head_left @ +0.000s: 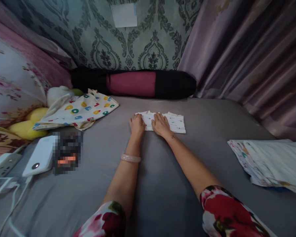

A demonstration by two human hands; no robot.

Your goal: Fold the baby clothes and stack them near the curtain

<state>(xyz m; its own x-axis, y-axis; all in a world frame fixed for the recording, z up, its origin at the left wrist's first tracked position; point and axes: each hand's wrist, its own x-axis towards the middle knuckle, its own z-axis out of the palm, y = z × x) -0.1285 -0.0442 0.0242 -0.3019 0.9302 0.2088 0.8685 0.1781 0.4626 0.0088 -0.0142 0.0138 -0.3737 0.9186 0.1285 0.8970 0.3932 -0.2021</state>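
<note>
A small white cloth piece with a fine print (177, 123), perhaps a garment, lies folded into a flat strip on the grey bedsheet. My left hand (137, 125) rests on its left end, fingers slightly bent over the edge. Flat on the middle of the cloth is my right hand (160, 124), its fingers stretched forward and a little apart. The cloth's right end sticks out past the right hand. Parts of it under both palms are hidden.
To the left lie a letter-print cloth (93, 107), yellow plush (29, 125), a white power bank (41, 154), a power strip (3, 164) and a blurred-out object (67, 153). Folded fabrics (271, 161) are stacked right. A black-and-maroon bolster (130, 84) lines the wall.
</note>
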